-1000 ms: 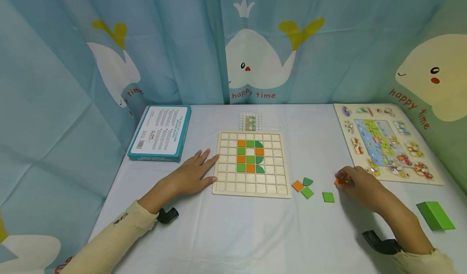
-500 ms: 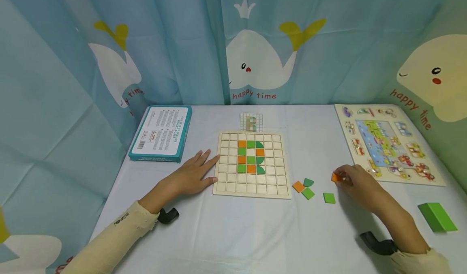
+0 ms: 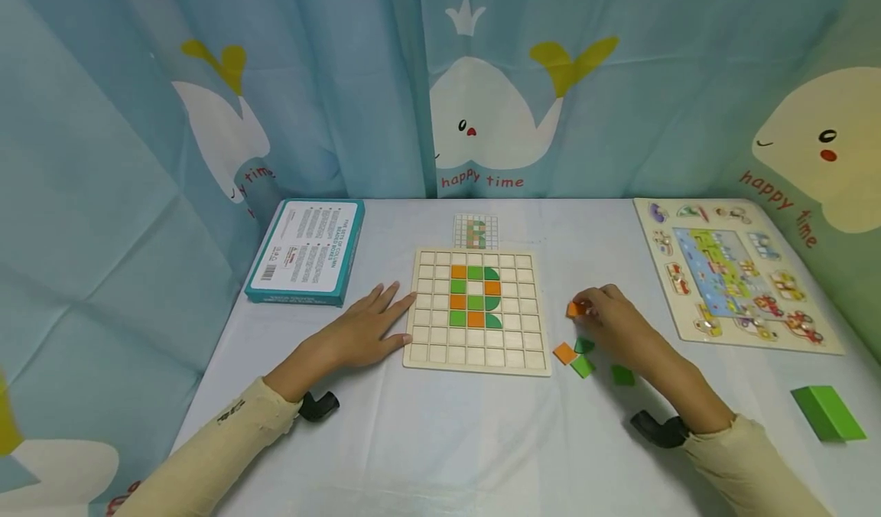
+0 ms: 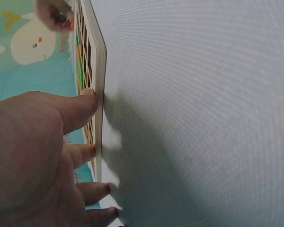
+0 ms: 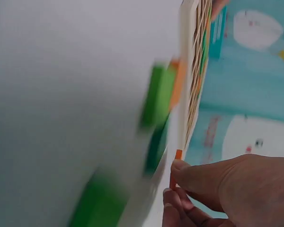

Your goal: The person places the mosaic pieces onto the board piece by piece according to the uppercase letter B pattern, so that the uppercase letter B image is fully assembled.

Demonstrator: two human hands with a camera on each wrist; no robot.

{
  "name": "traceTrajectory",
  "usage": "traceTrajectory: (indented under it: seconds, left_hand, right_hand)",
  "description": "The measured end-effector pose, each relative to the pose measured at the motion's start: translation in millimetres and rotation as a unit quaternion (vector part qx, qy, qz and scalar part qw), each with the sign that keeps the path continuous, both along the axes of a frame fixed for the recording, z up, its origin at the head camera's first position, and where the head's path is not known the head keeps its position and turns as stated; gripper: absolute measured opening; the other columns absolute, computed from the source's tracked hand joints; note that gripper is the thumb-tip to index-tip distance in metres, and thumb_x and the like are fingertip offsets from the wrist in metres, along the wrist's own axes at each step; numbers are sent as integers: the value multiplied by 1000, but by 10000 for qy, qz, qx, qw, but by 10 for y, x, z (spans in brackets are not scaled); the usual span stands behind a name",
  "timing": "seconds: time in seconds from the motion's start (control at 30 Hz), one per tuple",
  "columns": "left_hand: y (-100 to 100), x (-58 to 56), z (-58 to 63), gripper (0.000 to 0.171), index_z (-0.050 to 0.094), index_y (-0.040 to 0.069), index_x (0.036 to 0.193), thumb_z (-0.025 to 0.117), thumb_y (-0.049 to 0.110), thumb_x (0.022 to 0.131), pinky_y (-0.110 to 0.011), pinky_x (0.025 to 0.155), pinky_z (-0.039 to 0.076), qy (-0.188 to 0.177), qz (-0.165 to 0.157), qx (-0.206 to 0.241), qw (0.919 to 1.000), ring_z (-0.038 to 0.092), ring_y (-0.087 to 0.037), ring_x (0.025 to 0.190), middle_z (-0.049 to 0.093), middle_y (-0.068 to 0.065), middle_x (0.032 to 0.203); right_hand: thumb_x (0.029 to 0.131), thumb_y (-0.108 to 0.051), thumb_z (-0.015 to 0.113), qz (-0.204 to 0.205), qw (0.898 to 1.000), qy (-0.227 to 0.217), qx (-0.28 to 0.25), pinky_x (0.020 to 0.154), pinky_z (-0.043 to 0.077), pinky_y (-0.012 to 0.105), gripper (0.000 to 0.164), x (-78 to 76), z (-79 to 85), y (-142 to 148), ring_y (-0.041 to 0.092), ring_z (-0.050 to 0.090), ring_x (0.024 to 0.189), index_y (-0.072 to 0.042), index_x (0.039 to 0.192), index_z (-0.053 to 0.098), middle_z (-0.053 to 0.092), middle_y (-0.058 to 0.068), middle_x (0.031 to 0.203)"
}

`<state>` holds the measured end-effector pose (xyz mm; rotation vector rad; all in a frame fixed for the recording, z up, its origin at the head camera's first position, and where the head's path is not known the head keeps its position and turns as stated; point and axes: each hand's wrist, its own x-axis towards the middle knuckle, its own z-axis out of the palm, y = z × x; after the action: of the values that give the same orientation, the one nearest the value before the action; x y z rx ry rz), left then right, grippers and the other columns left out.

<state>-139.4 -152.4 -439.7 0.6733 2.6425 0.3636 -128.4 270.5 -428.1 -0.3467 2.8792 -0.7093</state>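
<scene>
My right hand pinches an orange square tile between thumb and fingers, held right of the wooden grid board. The right wrist view shows the same orange tile at the fingertips. Fingers spread, my left hand touches the board's left edge with its thumb and fingers. Orange, green and dark-green tiles fill several cells in the board's middle, around one bare cell. Beside its lower right corner lie an orange tile, a green tile and a dark-green rounded tile. Another green square lies under my right forearm.
Behind the board, partly covered by it, lies a printed pattern card. A teal box sits at the back left. At the right are a picture puzzle board and a green block. A whale-print curtain surrounds the table.
My right hand has lifted the orange tile from near the puzzle board and carried it left towards the grid board. The left hand has stayed at the board's edge.
</scene>
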Motion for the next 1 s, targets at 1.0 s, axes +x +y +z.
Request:
traceTrajectory:
  seconds: [1.0]
  left_hand:
    - [-5, -9, 8, 74, 22, 24, 170, 52, 51, 109, -63, 127, 21, -36, -5, 172, 9998, 8, -43, 163, 11, -15, 177]
  right_hand:
    - [90, 2, 79, 1775, 9803, 804, -315, 79, 58, 29, 10, 107, -87, -1530, 17, 60, 86, -2, 98, 75, 65, 6, 98]
